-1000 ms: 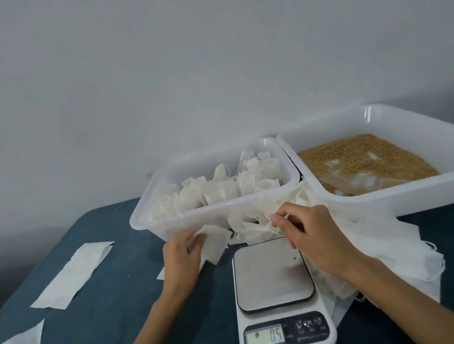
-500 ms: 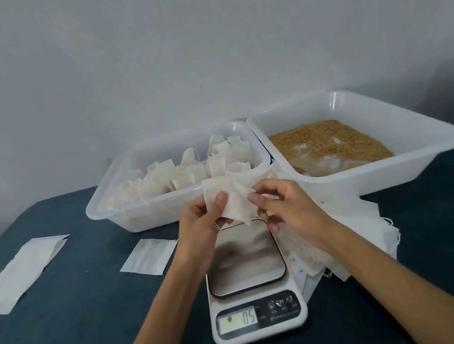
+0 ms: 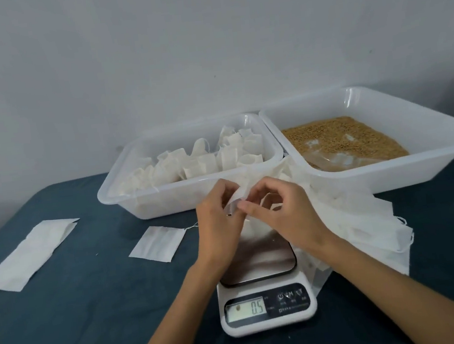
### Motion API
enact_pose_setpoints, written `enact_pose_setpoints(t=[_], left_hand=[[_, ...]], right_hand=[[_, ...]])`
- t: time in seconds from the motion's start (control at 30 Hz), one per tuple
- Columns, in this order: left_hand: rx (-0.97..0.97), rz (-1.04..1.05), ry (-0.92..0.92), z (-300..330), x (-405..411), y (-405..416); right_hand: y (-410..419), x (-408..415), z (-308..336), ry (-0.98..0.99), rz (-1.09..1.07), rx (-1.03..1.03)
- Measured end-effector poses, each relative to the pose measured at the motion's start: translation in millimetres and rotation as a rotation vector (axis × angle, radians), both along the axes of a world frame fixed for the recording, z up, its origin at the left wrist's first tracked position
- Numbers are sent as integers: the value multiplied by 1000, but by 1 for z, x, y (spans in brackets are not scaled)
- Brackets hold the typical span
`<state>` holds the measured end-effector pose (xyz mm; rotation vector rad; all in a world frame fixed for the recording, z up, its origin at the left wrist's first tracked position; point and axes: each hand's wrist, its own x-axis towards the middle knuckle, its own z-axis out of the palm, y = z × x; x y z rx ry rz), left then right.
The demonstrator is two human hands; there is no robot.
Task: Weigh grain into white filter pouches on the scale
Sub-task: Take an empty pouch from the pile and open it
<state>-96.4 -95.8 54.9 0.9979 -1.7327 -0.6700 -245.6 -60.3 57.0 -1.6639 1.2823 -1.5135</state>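
Both hands [image 3: 254, 219] bare; forearms bare, no sleeves visible.

A scale [image 3: 264, 289] sits before two side-by-side tubs. The left tub [image 3: 167, 204] holds pouches; the right tub [image 3: 389, 170] holds grain [image 3: 337, 133].

A plain room serving as a small packing workspace, bare pale wall [image 3: 206, 47] standing behind, dark blue cloth-covered table [image 3: 81, 315] carrying white plastic tubs [image 3: 194, 192], digital scale [image 3: 266, 306] sitting in front.
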Motion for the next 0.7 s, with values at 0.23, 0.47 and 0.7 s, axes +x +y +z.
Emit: enact_pose_setpoints(t=[0.23,0.47,0.7], left_hand=[[-173,-162,-146,1,-7,8],[-43,-187,-89,1,-11,12],[48,-121,69,1,-7,6]], right_hand=[[-3,-14,1,-96,-122,-63],[-1,-13,5,-187,-66,-64],[-2,-14,3,-149,-53,-75]])
